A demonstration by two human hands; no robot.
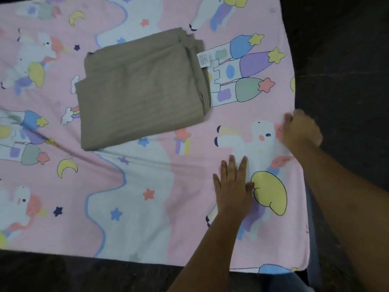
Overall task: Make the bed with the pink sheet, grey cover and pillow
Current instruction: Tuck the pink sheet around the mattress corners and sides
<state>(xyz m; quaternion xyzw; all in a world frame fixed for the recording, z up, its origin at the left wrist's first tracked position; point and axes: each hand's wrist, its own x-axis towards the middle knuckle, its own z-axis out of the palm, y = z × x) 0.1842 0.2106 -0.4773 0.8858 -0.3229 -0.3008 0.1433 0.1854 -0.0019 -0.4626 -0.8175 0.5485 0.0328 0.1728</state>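
A pink cotton sheet (pixel 189 228) printed with pastel unicorns, castles, stars and moons lies spread flat over the bed, with a grey-brown cover (pixel 143 91) folded into a thick rectangle resting on its middle, a white care label (pixel 203 59) showing at its right edge. The left hand (pixel 232 186) presses palm-down on the sheet near the right edge, fingers spread. The right hand (pixel 300 129) is curled with fingers bunched, gripping the sheet's right border.
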